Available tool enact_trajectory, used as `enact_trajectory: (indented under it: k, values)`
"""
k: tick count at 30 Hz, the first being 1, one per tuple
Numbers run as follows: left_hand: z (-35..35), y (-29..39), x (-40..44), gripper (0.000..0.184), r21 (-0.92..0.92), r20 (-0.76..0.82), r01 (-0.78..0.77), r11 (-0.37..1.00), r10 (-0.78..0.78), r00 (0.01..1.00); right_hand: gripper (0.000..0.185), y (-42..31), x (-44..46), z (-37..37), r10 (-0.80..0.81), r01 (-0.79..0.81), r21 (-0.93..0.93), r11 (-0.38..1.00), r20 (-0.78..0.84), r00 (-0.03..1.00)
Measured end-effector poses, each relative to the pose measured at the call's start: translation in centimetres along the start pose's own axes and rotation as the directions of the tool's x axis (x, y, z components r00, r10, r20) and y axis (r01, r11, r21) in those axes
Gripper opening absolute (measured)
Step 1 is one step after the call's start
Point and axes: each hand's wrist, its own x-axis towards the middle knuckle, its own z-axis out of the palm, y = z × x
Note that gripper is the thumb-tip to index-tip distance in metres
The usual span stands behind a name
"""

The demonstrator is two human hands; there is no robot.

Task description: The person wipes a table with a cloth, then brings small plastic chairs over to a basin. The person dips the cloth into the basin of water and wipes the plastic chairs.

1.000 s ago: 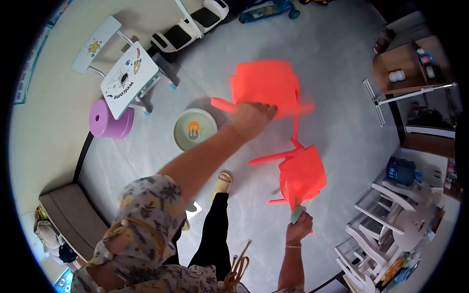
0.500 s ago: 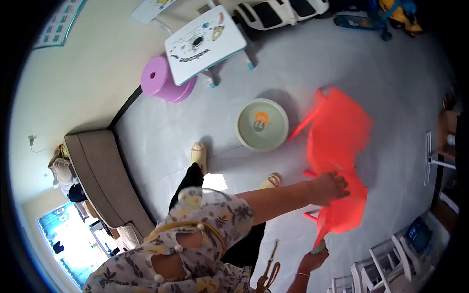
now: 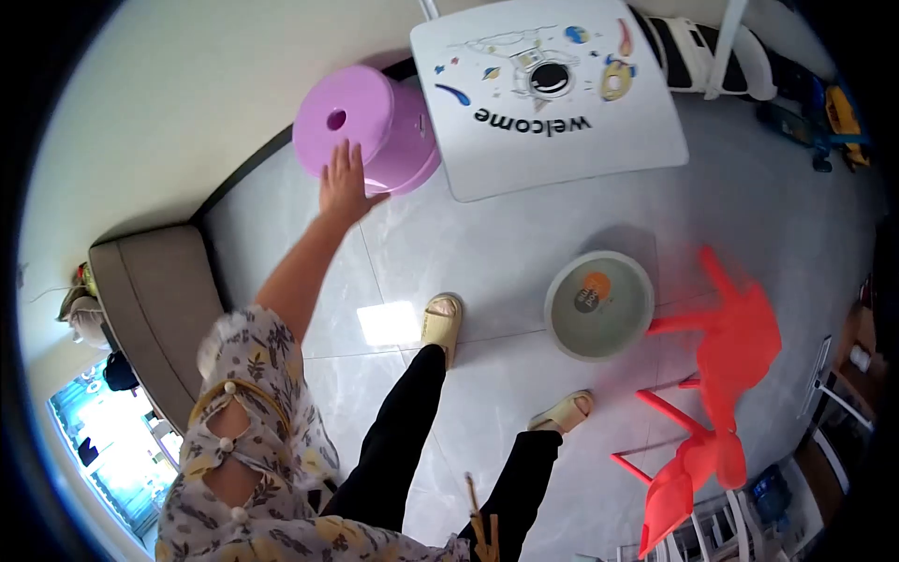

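My left hand point(image 3: 345, 187) reaches forward with its fingers stretched out and spread, holding nothing. Its fingertips overlap the near edge of a purple plastic stool point(image 3: 403, 131), which has a round hole in its seat; I cannot tell whether they touch. My right hand is outside the view. At the right are red plastic chairs point(image 3: 740, 347), partly blurred, their legs pointing left; whether these are one or two pieces is unclear. Between my feet and the chairs sits a pale round basin point(image 3: 599, 351) with an orange and grey sticker inside.
A white folding table point(image 3: 571, 155) marked "welcome" stands beside the stool. A brown padded bench point(image 3: 154, 300) runs along the left wall. White slatted furniture point(image 3: 740, 525) and a blue water bottle point(image 3: 773, 492) are at the lower right. Toy vehicles point(image 3: 843, 122) stand at the far right.
My left hand has left the red chairs and swung left to the purple stool. My right hand, earlier at the chairs with something greenish, has gone out of view. The camera view has shifted.
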Motion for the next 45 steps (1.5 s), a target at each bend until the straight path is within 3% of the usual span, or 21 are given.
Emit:
enact_trajectory:
  k: [2,4,5,6,8,10,11,12,16,18,22,24,26,27,29,34,39,41,45]
  values:
    - [2.3,-2.4,5.5,0.121,0.064,-0.004,-0.04,0.997,0.041,0.999,0.053,-2.7,-0.5,0.5,0.005,-0.01,0.132,0.991,0.036,0.999]
    - [4.8,-4.8,10.6,0.122,-0.046,0.072,-0.12,0.992,0.123,0.99,0.049,-4.2,-0.3,0.9,0.003,-0.004,0.309,0.951,0.004,1.0]
    - [6.1,-5.5,11.7,0.12,0.007,-0.011,-0.156,0.988,0.156,0.988,0.047,-4.1,-0.6,1.0,0.007,-0.002,0.357,0.934,-0.011,1.0]
    - [10.2,-7.7,13.3,0.117,-0.049,-0.237,-0.268,0.962,0.249,0.939,0.046,-4.8,-0.8,0.7,0.015,-0.012,0.388,0.921,-0.003,1.0]
    - [6.7,-6.7,10.2,0.118,-0.015,-0.194,-0.246,0.969,0.239,0.951,0.053,-9.6,0.3,-2.5,0.1,-0.149,0.426,0.892,0.136,0.986]
    - [7.3,-7.8,8.6,0.118,0.063,-0.159,-0.185,0.981,0.193,0.968,0.044,-11.7,1.1,-2.5,0.061,-0.099,0.563,0.82,0.086,0.994]
    - [8.5,-9.1,7.3,0.116,0.076,-0.177,-0.223,0.972,0.233,0.956,0.039,-15.7,1.9,-6.0,0.005,-0.101,0.568,0.817,0.168,0.986]
    - [9.8,-10.7,5.4,0.115,0.091,-0.2,-0.256,0.962,0.269,0.942,0.033,-17.2,2.6,-6.5,-0.071,-0.015,0.573,0.819,0.126,0.989]
    - [15.8,-16.3,-7.1,0.11,0.111,-0.15,-0.257,0.96,0.272,0.95,0.031,-22.3,5.5,-6.4,-0.139,-0.016,0.702,0.712,0.164,0.977]
    - [16.1,-15.7,-15.5,0.109,0.047,0.082,-0.147,0.988,0.143,0.986,0.03,-24.0,6.8,-6.5,-0.186,-0.009,0.739,0.674,0.182,0.966]
    - [20.6,-13.8,-33.0,0.113,-0.065,0.249,-0.036,0.997,0.051,0.967,0.029,-26.3,9.8,-5.3,-0.301,0.001,0.81,0.587,0.217,0.929]
    - [21.4,-10.6,-40.5,0.104,-0.155,0.349,0.007,0.988,0.048,0.936,0.03,-26.6,11.6,-3.4,-0.346,0.009,0.852,0.523,0.203,0.916]
    - [26.0,-9.2,-48.0,0.071,-0.093,0.195,-0.072,0.993,0.089,0.977,0.033,-28.3,13.8,-2.8,-0.358,0.005,0.875,0.485,0.193,0.913]
    - [26.1,-8.0,-50.5,0.071,-0.149,0.258,-0.03,0.988,0.068,0.964,0.033,-29.0,15.2,-2.2,-0.353,-0.001,0.871,0.491,0.2,0.914]
    - [25.7,-6.0,-53.2,0.069,-0.258,0.459,0.124,0.958,0.009,0.888,0.034,-30.9,17.8,-1.1,-0.351,-0.104,0.937,0.334,0.226,0.909]
    - [24.1,-4.1,-55.6,0.065,-0.314,0.768,0.483,0.817,-0.079,0.635,0.035,-35.8,22.5,-0.4,-0.362,-0.195,0.931,0.31,0.305,0.881]
    - [24.5,-3.8,-56.0,0.061,-0.28,0.873,0.644,0.712,-0.091,0.48,0.037,-38.8,26.6,2.3,-0.363,-0.177,0.945,0.273,0.272,0.891]
    - [24.9,-3.8,-55.7,0.059,-0.264,0.897,0.678,0.686,-0.085,0.435,0.039,-40.1,28.2,2.7,-0.355,-0.256,0.963,0.081,0.268,0.896]
    - [26.4,-3.6,-55.2,0.056,-0.239,0.927,0.741,0.627,-0.078,0.366,0.041,-43.5,30.0,0.7,-0.346,-0.286,0.957,-0.042,0.254,0.903]
